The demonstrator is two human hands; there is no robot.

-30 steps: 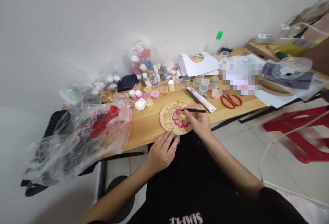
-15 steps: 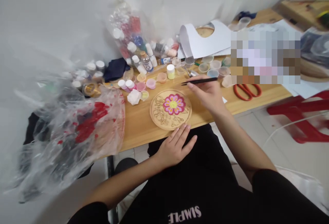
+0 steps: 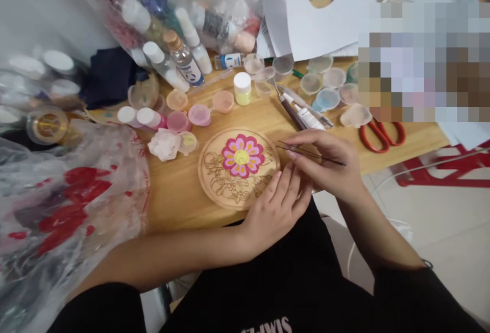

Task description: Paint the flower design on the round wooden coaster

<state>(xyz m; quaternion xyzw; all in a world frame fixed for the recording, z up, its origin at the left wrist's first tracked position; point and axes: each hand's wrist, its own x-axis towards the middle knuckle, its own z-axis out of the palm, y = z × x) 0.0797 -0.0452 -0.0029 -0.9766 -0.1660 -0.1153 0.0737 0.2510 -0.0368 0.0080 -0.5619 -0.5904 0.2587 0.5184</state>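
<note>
A round wooden disc (image 3: 229,190) lies on the wooden table (image 3: 176,195), engraved with curls and painted with a pink and yellow flower (image 3: 242,156). My left hand (image 3: 273,210) rests with fingers stretched flat on the disc's right edge. My right hand (image 3: 329,167) sits just right of the disc, its fingers pinched on thin black tweezers (image 3: 310,153) whose tips point left toward the flower.
Small paint pots (image 3: 199,115) and lidded cups (image 3: 333,77) crowd the table behind the disc, with bottles (image 3: 184,60), brushes and a tube (image 3: 306,114), red scissors (image 3: 381,134) and white paper (image 3: 317,22). A crumpled plastic bag (image 3: 65,205) fills the left. A red chair (image 3: 447,170) stands right.
The view has closed in on the table. My left hand moved up from the table's edge onto the disc's rim. My right hand came down toward the disc with the tweezers.
</note>
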